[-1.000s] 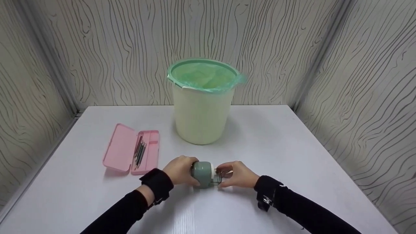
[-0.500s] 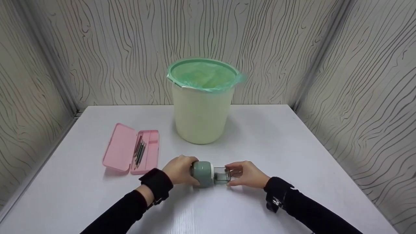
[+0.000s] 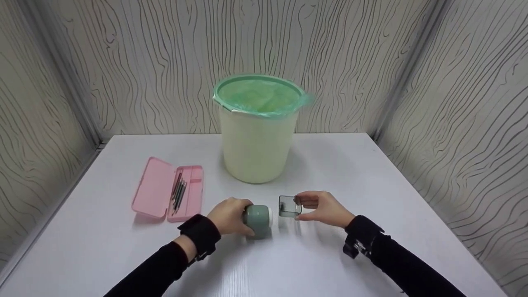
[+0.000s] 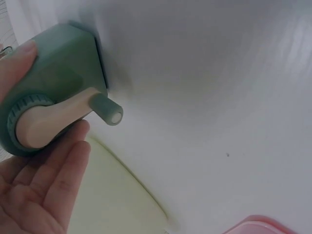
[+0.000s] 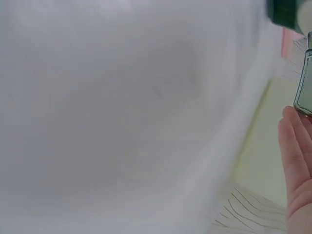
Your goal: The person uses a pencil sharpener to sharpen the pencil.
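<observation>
My left hand (image 3: pixel 229 215) grips a green crank pencil sharpener (image 3: pixel 259 218) low over the white table. In the left wrist view the sharpener's pale crank handle (image 4: pixel 61 117), with a green knob, points away from the fingers. A clear grey-green shavings drawer (image 3: pixel 290 206) is pinched between the thumb and fingers of my right hand (image 3: pixel 328 208). It stands apart from the sharpener, a little to the right and raised off the table. A dark bit shows inside it. Only an edge of the drawer and some fingers (image 5: pixel 295 146) appear in the right wrist view.
Behind the hands stands a pale bin (image 3: pixel 255 144) with a green rim and a thin liner. To the left lies an opened pink pencil case (image 3: pixel 152 187) with several pencils (image 3: pixel 178 194). Patterned panels surround the table (image 3: pixel 338 165).
My right hand has drawn the drawer rightward out of the sharpener, then lifted it slightly up and away. The left hand and sharpener have stayed nearly in place.
</observation>
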Available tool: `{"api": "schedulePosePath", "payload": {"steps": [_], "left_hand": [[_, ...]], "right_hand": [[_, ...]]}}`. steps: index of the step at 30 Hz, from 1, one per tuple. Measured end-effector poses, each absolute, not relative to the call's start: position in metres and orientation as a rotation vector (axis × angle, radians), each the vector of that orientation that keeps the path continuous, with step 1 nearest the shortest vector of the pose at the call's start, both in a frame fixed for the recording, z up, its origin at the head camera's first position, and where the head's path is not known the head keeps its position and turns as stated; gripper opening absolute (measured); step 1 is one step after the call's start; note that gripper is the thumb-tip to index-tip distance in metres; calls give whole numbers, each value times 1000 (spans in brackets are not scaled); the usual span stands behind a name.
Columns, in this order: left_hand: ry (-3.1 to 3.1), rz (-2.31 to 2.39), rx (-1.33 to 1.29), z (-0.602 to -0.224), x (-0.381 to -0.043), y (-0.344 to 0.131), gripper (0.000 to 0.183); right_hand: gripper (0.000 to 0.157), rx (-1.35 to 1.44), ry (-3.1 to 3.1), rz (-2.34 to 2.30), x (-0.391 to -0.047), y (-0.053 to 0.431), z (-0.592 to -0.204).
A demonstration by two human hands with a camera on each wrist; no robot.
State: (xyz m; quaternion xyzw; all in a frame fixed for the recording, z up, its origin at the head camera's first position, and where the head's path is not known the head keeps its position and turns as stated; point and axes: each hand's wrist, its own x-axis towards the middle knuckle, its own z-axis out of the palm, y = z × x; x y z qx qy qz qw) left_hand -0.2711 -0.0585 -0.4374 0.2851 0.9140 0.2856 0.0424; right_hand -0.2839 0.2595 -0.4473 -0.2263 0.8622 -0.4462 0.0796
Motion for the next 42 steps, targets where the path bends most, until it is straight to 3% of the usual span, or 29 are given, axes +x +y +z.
{"api": "schedulePosePath", "payload": {"steps": [23, 30, 37, 42], "left_hand": [[2780, 889, 860, -439, -271, -59, 52], [2777, 888, 867, -439, -270, -59, 55], [2829, 839, 943, -440, -270, -60, 54], [2824, 831, 921, -439, -271, -59, 55]], "right_hand": [[59, -601, 2757, -1310, -338, 247, -229], [58, -580, 2863, -1312, -360, 230, -202], [69, -526, 3035, -1141, -383, 211, -197], [61, -490, 3227, -894, -392, 194, -198]]}}
